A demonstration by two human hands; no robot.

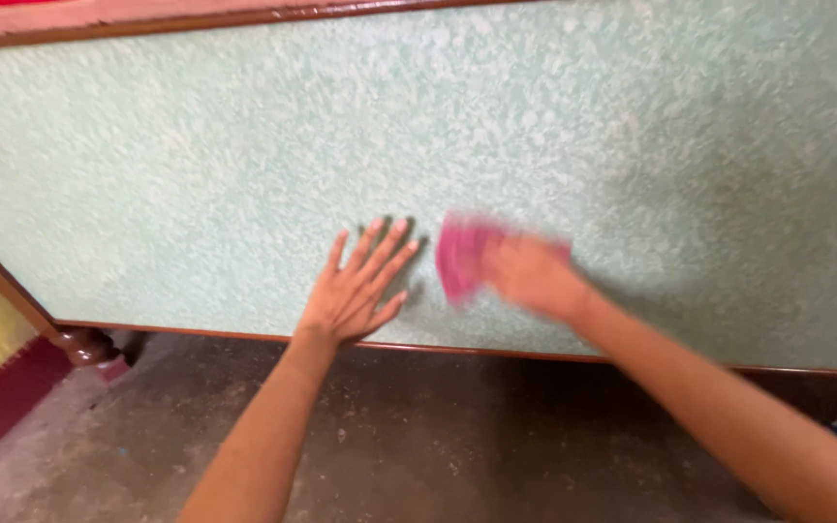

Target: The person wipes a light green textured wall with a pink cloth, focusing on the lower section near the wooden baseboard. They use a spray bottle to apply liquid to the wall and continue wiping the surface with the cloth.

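left hand (353,291) flat, fingers spread, holding nothing, pressed on the pale green textured panel (196,165) near its lower wooden edge. right hand (533,276) just beside, closed on a pink cloth (459,254), blurred. no wiped patch discernible; progress unclear.

Blurred pink cloth (459,257), bunched flat against the speckled pale-green panel (196,174), near its lower edge.

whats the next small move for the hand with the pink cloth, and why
Probably sweep the pink cloth on rightward across the pale green panel. The right hand presses it just beside the flat left hand, which blocks the leftward path, and broad speckled surface lies to the right.
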